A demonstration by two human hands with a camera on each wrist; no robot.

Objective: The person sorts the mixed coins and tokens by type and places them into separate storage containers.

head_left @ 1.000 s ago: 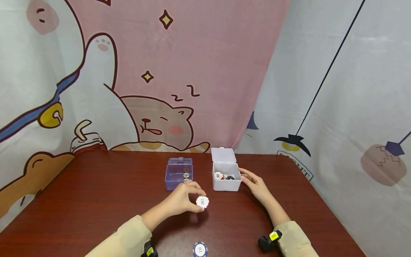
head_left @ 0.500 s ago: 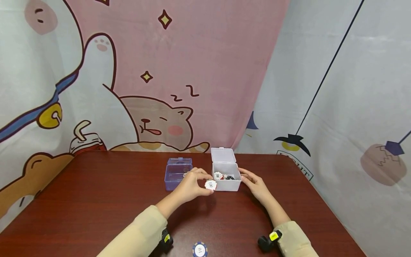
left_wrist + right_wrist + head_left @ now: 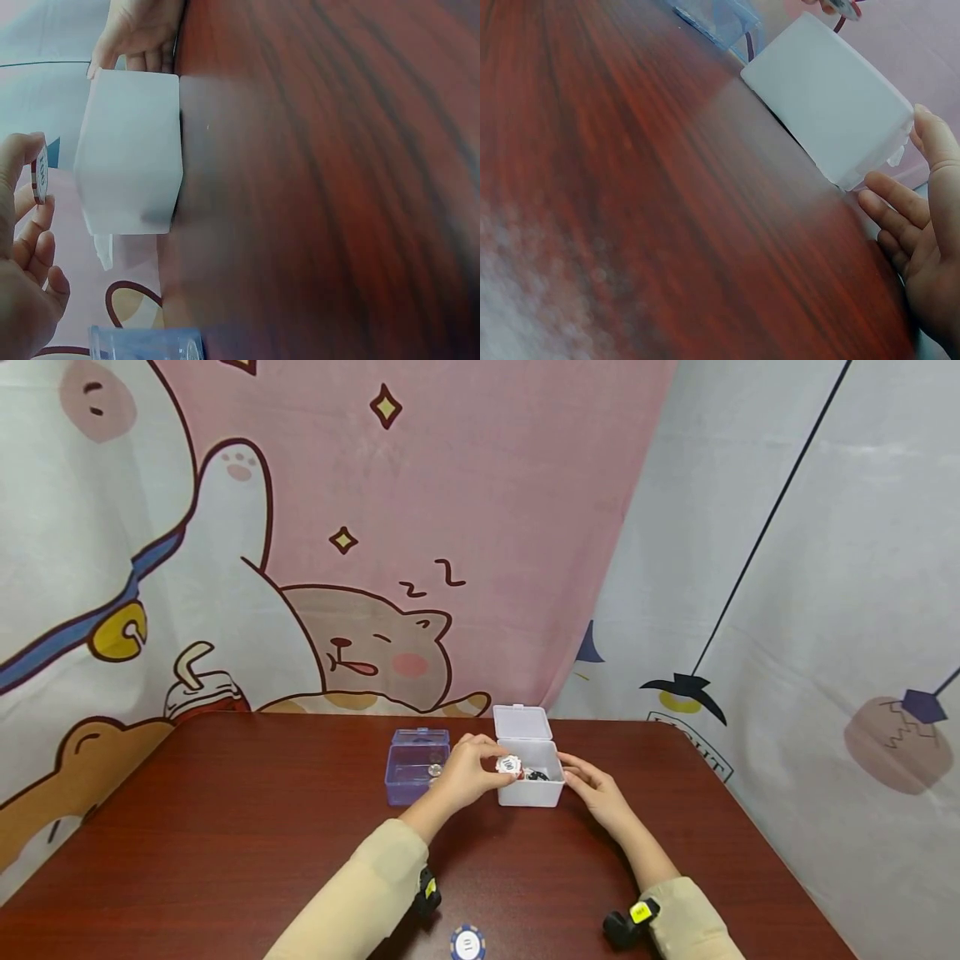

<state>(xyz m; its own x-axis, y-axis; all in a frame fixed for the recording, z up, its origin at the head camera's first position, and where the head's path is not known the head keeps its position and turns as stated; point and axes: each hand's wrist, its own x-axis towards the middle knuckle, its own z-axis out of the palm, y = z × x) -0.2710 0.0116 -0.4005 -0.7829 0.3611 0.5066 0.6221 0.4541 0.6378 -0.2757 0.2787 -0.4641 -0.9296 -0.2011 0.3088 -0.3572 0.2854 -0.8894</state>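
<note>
My left hand (image 3: 465,774) pinches a white poker chip (image 3: 509,765) with red edge marks between thumb and fingers. In the head view the chip overlaps the opening of a white plastic box (image 3: 529,794), whose lid (image 3: 522,723) stands raised at the back. The left wrist view shows that chip (image 3: 40,175) edge-on, above the box's rim. Inside the box lie black chips (image 3: 536,774). My right hand (image 3: 597,789) rests against the box's right side, thumb at the rim corner and fingers extended along the wall (image 3: 832,97).
Left of the white box stands a see-through blue-purple box (image 3: 408,777), lid up, with small round silvery pieces (image 3: 435,770) inside. A blue-and-white poker chip (image 3: 468,942) lies near the front of the dark red wooden table (image 3: 247,843). A printed cloth (image 3: 510,527) hangs behind.
My left hand has carried the white poker chip forward and to the right, from over the table to the white box's opening. The right hand has stayed at the box's side.
</note>
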